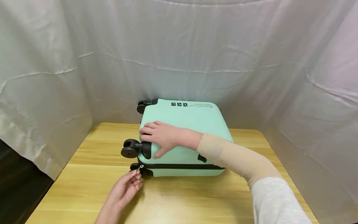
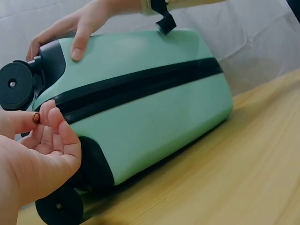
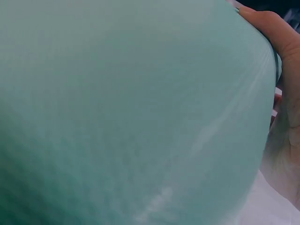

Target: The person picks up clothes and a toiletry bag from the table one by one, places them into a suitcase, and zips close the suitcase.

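A mint-green hard-shell suitcase (image 1: 193, 119) lies flat, its wheels toward the left. At its near left corner my left hand (image 1: 126, 189) pinches a small metal zipper pull (image 1: 138, 168) between thumb and fingers. The black zipper band (image 2: 140, 86) runs along the near side of the case. My right hand (image 1: 163, 137) rests on the top shell beside a black wheel (image 1: 130, 148), fingers reaching over the left edge. In the right wrist view the green shell (image 3: 140, 103) fills most of the picture, with part of the right hand (image 3: 283, 93) at the right.
The case lies on a wooden table (image 1: 173, 199). Pale grey curtains (image 1: 190, 62) hang behind and at both sides, close to the far edge of the case. A second wheel (image 1: 141, 107) sticks out at the far left corner.
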Demonstrator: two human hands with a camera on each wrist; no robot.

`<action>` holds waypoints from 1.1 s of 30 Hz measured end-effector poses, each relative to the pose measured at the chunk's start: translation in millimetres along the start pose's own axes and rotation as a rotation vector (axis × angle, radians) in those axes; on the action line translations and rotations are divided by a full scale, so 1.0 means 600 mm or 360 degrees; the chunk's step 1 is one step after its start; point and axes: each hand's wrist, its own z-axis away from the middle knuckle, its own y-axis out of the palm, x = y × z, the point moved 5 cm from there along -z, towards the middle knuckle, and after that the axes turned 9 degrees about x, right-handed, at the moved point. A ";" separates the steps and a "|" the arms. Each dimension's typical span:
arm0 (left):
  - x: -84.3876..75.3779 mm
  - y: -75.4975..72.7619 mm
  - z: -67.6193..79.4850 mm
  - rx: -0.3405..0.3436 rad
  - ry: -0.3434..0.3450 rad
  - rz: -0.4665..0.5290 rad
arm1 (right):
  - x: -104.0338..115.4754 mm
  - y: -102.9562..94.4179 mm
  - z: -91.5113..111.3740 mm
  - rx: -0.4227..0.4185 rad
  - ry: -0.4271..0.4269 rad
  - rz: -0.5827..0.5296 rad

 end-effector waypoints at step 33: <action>-0.018 -0.005 -0.023 -0.0003 -0.0097 0.0346 | -0.007 0.000 0.018 0.0021 0.0025 -0.0163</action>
